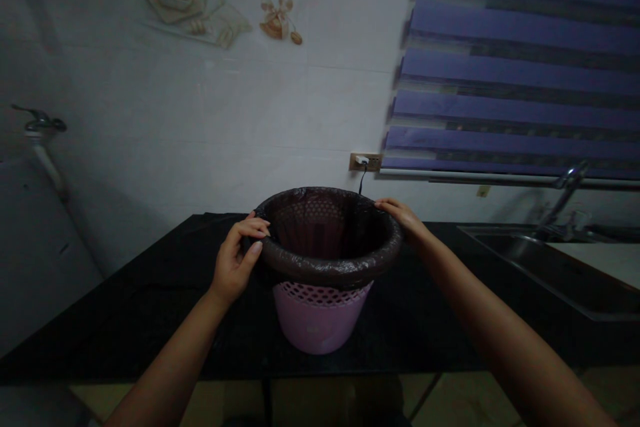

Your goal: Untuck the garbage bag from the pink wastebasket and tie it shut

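A pink bin [320,327] stands upright on a black counter [200,320], close to its front edge. A dark bag [325,270] lines the bin, and it is folded outward over the rim, where it makes a thick, shiny ring. Below this ring there is a band of small holes in the pink wall, and through the thin bag one can see holes of the inside wall also.

The left hand [237,253] holds the bag at the left side of the rim: the thumb is on the outside and the fingers lie over the top. The right hand [403,217] is at the far right side of the rim, with its fingers on the bag; how tightly it grips, I cannot tell.

Behind the bin is a tiled wall [250,127] with pictures of food. A white plug [362,160] sits in a socket [374,162], and a dark cord goes down from it behind the bin. To the right are a purple blind [510,73] and, under it, a metal sink [575,273] with a tap [563,200]. Another tap [40,121] is on the wall at far left.
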{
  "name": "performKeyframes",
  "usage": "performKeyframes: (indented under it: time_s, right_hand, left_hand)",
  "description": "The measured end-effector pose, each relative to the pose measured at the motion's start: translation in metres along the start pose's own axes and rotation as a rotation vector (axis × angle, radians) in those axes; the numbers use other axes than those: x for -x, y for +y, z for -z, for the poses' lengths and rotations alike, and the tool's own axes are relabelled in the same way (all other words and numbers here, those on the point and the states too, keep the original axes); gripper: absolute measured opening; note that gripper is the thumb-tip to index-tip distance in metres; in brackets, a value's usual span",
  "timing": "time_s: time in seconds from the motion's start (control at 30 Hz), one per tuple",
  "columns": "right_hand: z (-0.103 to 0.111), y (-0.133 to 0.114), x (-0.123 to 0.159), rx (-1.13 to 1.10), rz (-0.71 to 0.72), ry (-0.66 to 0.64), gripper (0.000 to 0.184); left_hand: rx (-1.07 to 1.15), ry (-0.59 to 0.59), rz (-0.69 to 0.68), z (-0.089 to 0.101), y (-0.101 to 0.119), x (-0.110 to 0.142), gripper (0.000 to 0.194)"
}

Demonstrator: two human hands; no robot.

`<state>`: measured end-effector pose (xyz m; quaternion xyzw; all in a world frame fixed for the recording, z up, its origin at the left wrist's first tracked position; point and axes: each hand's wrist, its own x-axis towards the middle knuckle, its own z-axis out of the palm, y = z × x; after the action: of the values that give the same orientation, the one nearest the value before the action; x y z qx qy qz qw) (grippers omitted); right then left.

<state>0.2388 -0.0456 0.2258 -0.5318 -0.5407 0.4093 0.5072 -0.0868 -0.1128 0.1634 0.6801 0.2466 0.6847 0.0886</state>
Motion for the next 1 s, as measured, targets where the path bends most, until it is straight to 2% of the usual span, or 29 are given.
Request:
performKeyframes:
  time_s: [0.27,0.6,1.0]
  right_hand:
    - [0.0015,0.0027,0.0015,0.039,0.035,-0.012,0.047]
    - [-0.0006,0.0010,0.0046,-0.032,-0.009,0.030,0.047]
    - [-0.0009,0.0014,0.0079,-0.001,-0.016,0.025,0.048]
  left_hand:
    - [0.024,0.006,0.055,-0.0003,0.0001,-0.0015,0.023]
    - [0.053,0.002,0.019,-0.0003,-0.0033,-0.0012,0.016]
    - [0.056,0.017,0.057,-0.0001,-0.0044,-0.0031,0.022]
